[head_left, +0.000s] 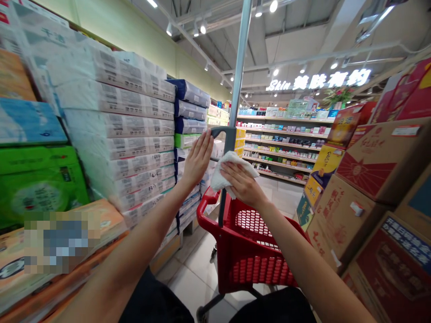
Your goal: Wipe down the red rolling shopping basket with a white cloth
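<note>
My right hand (241, 180) holds a folded white cloth (220, 176) against the dark upright post that rises from the red shopping cart (226, 251). The fingers lie over the top of the cloth, and the part of the post behind it is hidden. At the left end of the grey handle bracket (229, 137), my left hand (198, 159) has its fingers stretched out flat and side by side, the tips at the bracket. Its thumb and palm are turned away from me. A silver pole (240, 67) stands up from the bracket toward the ceiling.
White wrapped packs (134, 121) are stacked high on the left, with green packs (40, 184) nearer me. Printed cardboard boxes (377, 166) pile up close on the right. Shelves of small goods (283, 154) run across the back, beyond the tiled floor (188, 269).
</note>
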The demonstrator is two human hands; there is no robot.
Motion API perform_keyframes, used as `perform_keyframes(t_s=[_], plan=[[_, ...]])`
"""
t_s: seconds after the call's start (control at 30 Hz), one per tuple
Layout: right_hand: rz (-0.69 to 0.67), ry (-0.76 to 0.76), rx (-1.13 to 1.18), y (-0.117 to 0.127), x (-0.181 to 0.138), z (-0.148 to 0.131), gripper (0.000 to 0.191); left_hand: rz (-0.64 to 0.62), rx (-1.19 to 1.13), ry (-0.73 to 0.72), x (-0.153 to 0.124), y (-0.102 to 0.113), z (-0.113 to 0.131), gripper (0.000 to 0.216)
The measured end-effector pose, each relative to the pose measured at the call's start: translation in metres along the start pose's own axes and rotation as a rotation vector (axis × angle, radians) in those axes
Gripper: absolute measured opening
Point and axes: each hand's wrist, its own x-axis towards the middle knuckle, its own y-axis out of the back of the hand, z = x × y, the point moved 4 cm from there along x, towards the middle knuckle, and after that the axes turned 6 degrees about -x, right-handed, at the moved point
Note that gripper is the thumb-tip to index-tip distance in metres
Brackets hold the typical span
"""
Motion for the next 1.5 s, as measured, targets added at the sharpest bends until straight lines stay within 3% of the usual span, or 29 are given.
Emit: perform_keyframes(t_s=[0.1, 0.3, 0.4, 0.57, 0.63, 0.83, 0.97, 1.1, 1.2, 1.37, 1.5], plan=[[0.006, 0.025, 0.012, 0.008, 0.008, 0.008, 0.049, 0.01, 0.02, -0.015, 0.0, -0.001, 0.001, 0.057], [0.186, -0.067, 0.037, 0.045, 0.068, 0.039, 0.051, 0.037, 0.058, -0.02, -0.001, -0.001, 0.003, 0.053], [0.206, -0.061, 0.038, 0.032, 0.052, 0.026, 0.052, 0.035, 0.068, -0.033, 0.0, -0.001, 0.004, 0.053], [0.117, -0.009, 0.042, -0.004, 0.002, -0.001, 0.052, 0.027, 0.054, -0.045, 0.0, -0.001, 0.002, 0.054], [0.11, -0.013, 0.047, -0.001, 0.007, 0.004, 0.051, 0.022, 0.043, -0.039, 0.0, -0.002, 0.002, 0.054], [0.248, -0.093, 0.065, 0.035, 0.064, 0.033, 0.05, 0.038, 0.042, -0.031, 0.0, -0.001, 0.004, 0.053], [0.265, -0.104, 0.051, 0.016, 0.04, 0.016, 0.051, 0.019, 0.004, -0.006, 0.0, -0.001, 0.003, 0.052], [0.167, -0.059, 0.066, -0.008, 0.006, 0.0, 0.051, 0.01, 0.005, -0.01, 0.0, -0.002, 0.001, 0.052], [0.165, -0.052, 0.07, 0.003, 0.019, 0.011, 0.049, 0.014, 0.01, -0.017, 0.001, -0.001, 0.002, 0.052], [0.298, -0.116, 0.098, 0.034, 0.064, 0.036, 0.053, 0.024, -0.022, -0.004, 0.0, -0.001, 0.002, 0.052], [0.302, -0.137, 0.139, 0.02, 0.048, 0.025, 0.055, 0.002, -0.025, 0.014, 0.0, 0.0, 0.003, 0.053]])
